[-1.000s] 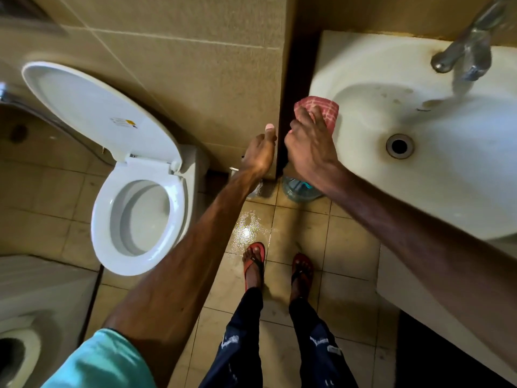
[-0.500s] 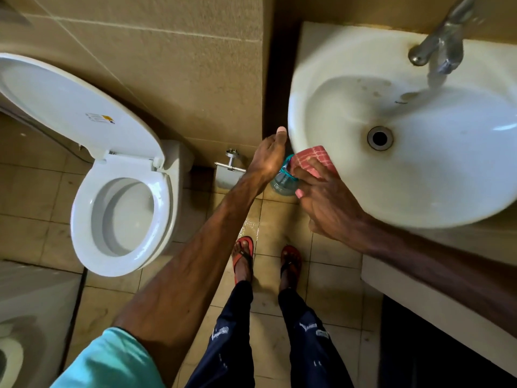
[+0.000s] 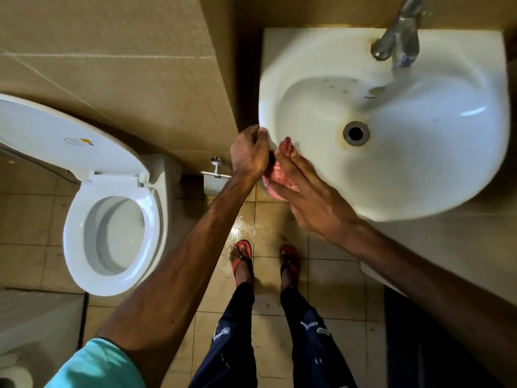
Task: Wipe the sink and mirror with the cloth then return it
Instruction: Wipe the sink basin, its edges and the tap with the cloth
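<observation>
Bathroom sink [image 3: 282, 54], near-left rim: right hand [image 3: 313, 203] is pressing pink cloth [image 3: 279, 175] with straight fingers, left hand [image 3: 249, 155] curling just left of it, hold unclear.

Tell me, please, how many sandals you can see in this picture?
2. The left sandal is on the left foot, on the floor tiles. The right sandal is on the right foot beside it, nearer the sink. Both are red; none appears hidden.
</observation>
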